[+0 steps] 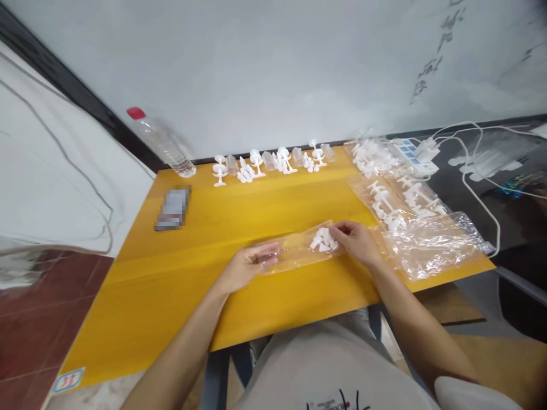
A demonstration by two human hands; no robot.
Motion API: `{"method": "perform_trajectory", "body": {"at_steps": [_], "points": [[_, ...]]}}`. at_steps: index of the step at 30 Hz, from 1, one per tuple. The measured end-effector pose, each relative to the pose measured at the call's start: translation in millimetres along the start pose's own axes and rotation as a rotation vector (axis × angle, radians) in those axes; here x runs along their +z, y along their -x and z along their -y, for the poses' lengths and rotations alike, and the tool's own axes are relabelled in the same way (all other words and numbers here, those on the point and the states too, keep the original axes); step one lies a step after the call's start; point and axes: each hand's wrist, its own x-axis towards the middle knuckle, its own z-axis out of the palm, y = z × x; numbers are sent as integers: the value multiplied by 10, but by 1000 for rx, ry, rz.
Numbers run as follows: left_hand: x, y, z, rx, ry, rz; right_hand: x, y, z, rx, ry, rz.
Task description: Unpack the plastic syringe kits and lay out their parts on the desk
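Touching ends of clear bag [294,252]: left hand [248,265], right hand [356,242].

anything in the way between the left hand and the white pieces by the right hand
Nothing solid is visible between the left hand and the white pieces, only a stretch of clear bag. The row of white parts is farther back, and the other bags lie beyond the right hand.

pale grey shirt [325,359] | short sleeve [474,394] | black-and-red front print [327,406]
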Motion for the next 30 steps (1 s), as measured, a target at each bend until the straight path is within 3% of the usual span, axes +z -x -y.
{"method": "perform_trajectory", "body": {"at_steps": [3,8,15,22,30], "points": [[-50,-82,43,-43,63,11,-24,-83,119,-37,-67,-105],[-61,-201,43,-47,37,-64,13,-202,194,-47,51,-142],[-3,-211,9,110,-98,-155,74,-197,28,85,264,-148],[41,-232,94,323,-305,-41,67,-231,99,34,223,-108],[27,-221,129,239,-301,-108,-80,-207,313,-19,185,-187]]}}
